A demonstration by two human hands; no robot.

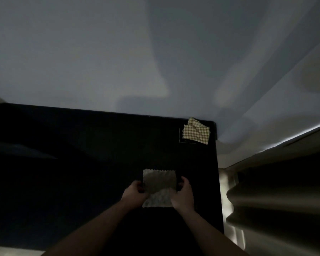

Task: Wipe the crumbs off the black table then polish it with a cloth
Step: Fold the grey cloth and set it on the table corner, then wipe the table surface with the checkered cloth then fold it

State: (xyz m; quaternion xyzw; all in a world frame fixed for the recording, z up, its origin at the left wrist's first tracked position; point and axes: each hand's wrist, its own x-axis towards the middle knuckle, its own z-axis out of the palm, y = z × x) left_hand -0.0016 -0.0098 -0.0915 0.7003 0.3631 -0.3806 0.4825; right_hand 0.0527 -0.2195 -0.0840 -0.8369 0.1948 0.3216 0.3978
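Two cloths, two hands, one table. Pale square cloth with pinked edges (pixel 159 187) sits lower centre of frame on the black table (pixel 100 145), partly folded, its near part lighter than the shadowed far part. Yellow-and-white checked folded cloth (pixel 196 133) lies at the table's far right corner, well apart from the first. Left hand (pixel 135 194) has fingers curled closed on the pale cloth's left edge. Right hand (pixel 183 194) has fingers bent and pinched on its right edge. Crumbs: cannot tell, surface too dark. Room dim; plain grey wall (pixel 100 52) fills the upper frame, pleated pale curtain (pixel 275 209) at lower right.
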